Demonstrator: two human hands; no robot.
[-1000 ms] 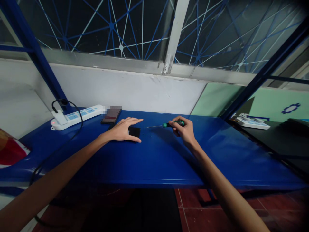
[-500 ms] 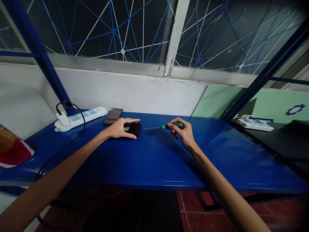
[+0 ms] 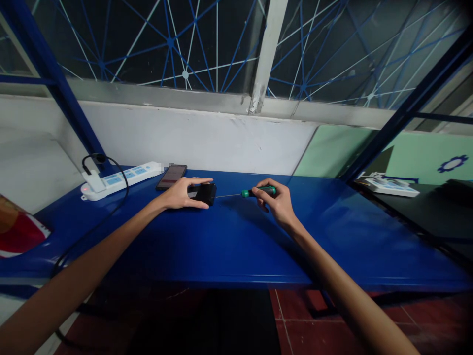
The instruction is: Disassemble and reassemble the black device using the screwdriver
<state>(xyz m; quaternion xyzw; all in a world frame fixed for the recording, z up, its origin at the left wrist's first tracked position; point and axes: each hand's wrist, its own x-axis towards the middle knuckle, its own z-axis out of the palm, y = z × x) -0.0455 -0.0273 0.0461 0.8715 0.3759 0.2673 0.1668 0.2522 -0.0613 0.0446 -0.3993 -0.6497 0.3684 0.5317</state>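
Observation:
A black box-shaped device (image 3: 202, 194) with a small light label lies on the blue table (image 3: 221, 241). My left hand (image 3: 178, 193) grips it from the left, thumb along the near side and fingers along the far side. In my right hand (image 3: 277, 199) is a screwdriver (image 3: 261, 191) with a green and black handle, held nearly level. Its thin shaft points left, and the tip is at the device's right end; whether it touches cannot be made out. A few tiny dark specks lie on the table below the shaft.
Behind my left hand lies a smartphone (image 3: 172, 176). A white power strip (image 3: 121, 181) with a plugged-in adapter and black cable (image 3: 127, 190) is at the back left. A red packet (image 3: 20, 229) sits at the left edge; another white strip (image 3: 393, 187) lies far right.
The screwdriver has moved slightly left with my right hand, bringing its tip closer to the device's end. My left hand keeps its grip, with the device slightly tilted. The view has shifted a little.

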